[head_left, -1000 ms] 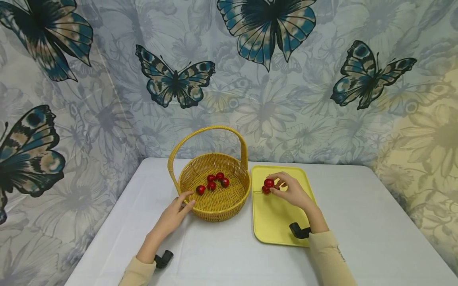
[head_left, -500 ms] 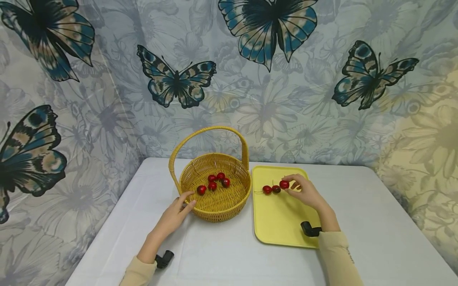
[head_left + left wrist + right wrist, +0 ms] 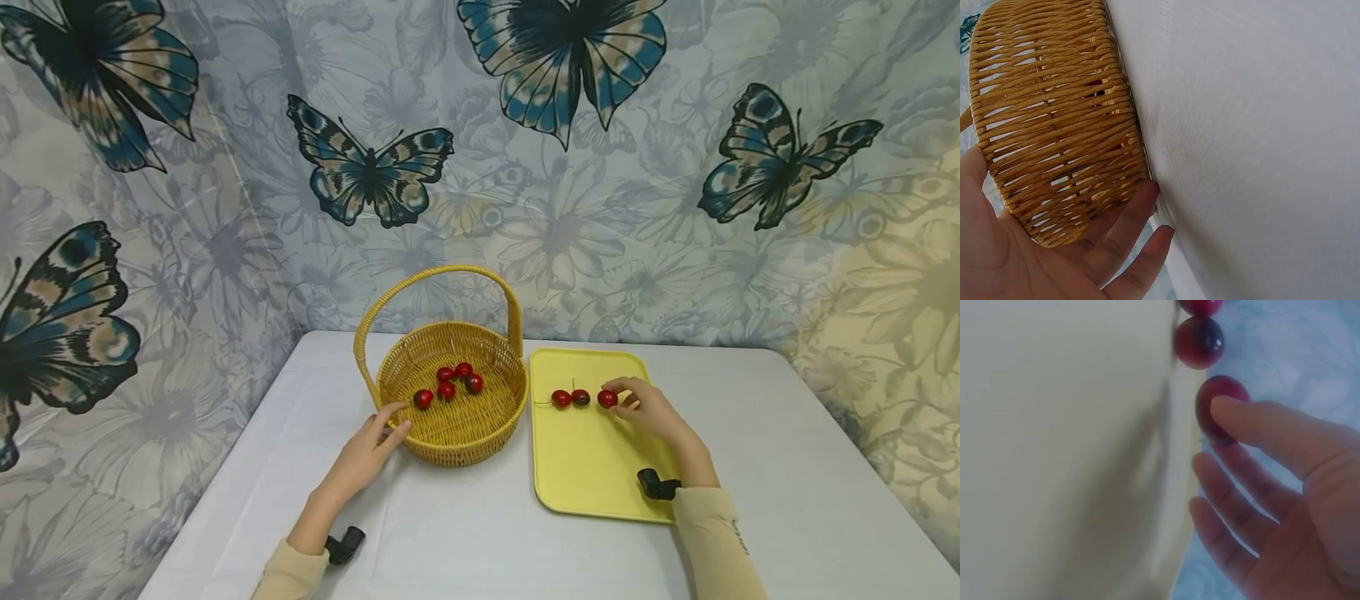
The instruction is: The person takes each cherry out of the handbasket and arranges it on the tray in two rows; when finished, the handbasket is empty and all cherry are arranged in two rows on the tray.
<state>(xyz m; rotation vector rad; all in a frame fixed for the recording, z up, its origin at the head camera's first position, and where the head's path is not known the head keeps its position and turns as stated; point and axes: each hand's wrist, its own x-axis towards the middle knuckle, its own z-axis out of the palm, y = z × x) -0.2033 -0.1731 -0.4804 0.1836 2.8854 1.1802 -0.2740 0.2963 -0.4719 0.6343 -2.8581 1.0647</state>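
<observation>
My right hand (image 3: 648, 410) pinches a dark red cherry (image 3: 607, 398) between thumb and fingers, low over the yellow tray (image 3: 585, 467). To its left on the tray lie two more cherries, a red one (image 3: 561, 399) and a darker one (image 3: 581, 397), in a row with the held one. In the right wrist view the thumb covers part of the held cherry (image 3: 1222, 403). My left hand (image 3: 367, 450) grips the front left side of the yellow wicker basket (image 3: 461, 452). In the left wrist view its fingers (image 3: 1119, 240) lie along the basket's woven wall (image 3: 1054, 125).
Several red cherries (image 3: 446, 390) lie on the basket floor. A tall arched handle (image 3: 457, 268) rises over the basket, which stands close to the tray's left edge. Both sit on a white-covered table (image 3: 465, 533), with a butterfly-patterned cloth (image 3: 555, 242) behind.
My right hand has moved right and then down toward the tray with its cherry, uncovering the two cherries on the tray. The left hand and basket have stayed in place.
</observation>
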